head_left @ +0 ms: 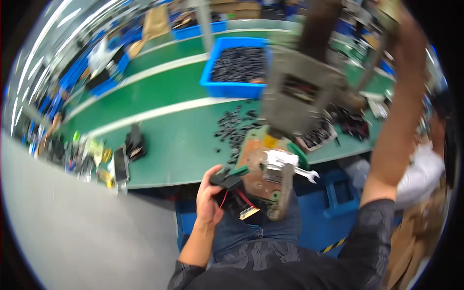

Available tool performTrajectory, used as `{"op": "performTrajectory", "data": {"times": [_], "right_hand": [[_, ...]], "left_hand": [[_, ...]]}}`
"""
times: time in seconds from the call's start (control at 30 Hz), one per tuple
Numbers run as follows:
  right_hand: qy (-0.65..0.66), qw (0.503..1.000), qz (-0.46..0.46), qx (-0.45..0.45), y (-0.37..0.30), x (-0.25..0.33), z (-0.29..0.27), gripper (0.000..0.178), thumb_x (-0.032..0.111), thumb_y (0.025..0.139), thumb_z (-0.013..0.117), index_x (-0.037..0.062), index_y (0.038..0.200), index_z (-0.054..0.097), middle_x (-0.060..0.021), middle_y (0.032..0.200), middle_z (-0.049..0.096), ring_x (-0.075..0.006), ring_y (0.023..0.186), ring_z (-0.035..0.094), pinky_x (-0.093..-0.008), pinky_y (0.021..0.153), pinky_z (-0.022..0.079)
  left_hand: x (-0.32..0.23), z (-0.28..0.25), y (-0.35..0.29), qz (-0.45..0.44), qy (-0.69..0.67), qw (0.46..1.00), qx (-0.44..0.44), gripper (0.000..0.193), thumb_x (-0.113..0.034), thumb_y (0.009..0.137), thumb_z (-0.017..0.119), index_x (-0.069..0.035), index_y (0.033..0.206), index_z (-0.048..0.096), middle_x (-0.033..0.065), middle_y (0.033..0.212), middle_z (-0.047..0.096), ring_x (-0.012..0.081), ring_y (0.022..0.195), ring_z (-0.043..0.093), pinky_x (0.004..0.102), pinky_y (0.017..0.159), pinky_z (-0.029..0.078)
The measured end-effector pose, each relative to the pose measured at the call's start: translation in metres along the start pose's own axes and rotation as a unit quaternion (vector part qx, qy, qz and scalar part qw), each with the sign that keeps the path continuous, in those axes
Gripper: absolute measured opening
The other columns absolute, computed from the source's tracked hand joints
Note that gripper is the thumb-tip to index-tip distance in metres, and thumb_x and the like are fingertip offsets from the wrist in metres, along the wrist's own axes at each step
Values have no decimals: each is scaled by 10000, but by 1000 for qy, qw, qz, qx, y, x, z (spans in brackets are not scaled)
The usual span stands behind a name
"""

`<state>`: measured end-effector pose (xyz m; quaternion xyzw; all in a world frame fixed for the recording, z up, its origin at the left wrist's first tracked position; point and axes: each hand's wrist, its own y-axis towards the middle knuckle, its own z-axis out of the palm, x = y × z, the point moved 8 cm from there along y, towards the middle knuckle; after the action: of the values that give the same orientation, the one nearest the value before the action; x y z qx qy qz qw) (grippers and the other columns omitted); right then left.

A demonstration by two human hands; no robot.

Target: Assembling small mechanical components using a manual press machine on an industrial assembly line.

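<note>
My left hand [209,199] is closed on a black plastic housing [227,182] with red wires and a small pale board hanging from it. It is at the table's front edge, beside the base plate [256,166] of a grey hand press [299,92]. My right arm reaches up at the far right, and my right hand [400,21] is closed around the press lever [374,63] near the top edge, partly blurred. A metal wrench [307,174] and a shiny metal block [280,158] are on the press base.
Small black parts [234,128] lie scattered on the green table [179,145]. Behind them stands a blue bin [234,91] of similar parts. At left are a phone [121,164], a black device [135,142] and clutter. A blue stool [340,193] is under the table.
</note>
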<state>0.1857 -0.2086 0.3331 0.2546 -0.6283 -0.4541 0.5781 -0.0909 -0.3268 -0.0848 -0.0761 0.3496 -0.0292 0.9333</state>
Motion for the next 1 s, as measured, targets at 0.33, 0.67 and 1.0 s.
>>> {"op": "performTrajectory", "data": {"times": [0.33, 0.67, 1.0], "right_hand": [[-524, 824, 211, 45, -182, -215, -225, 206, 219, 935, 602, 28, 954, 676, -217, 914, 711, -413, 856, 696, -474, 789, 545], [-570, 765, 254, 162, -334, -321, -276, 183, 44, 831, 620, -21, 999, 589, -263, 984, 653, -466, 981, 626, -547, 848, 502], [-35, 901, 411, 134, -309, -110, -184, 430, -17, 979, 480, -7, 1409, 464, -33, 898, 634, -75, 635, 505, -216, 571, 424]], "left_hand": [[31, -44, -49, -52, 65, 996, -18, 358, -264, 1039, 553, -89, 1350, 518, 153, 1065, 693, 314, 771, 740, 382, 623, 632], [2, 5, -39, 67, 187, 979, -38, 306, -111, 1028, 560, 4, 1312, 553, 115, 1228, 649, 215, 1076, 655, 367, 936, 544], [-18, 38, -47, 139, 261, 954, 47, 319, -65, 950, 692, 12, 1242, 591, 41, 1160, 633, 101, 1024, 605, 266, 932, 490]]}}
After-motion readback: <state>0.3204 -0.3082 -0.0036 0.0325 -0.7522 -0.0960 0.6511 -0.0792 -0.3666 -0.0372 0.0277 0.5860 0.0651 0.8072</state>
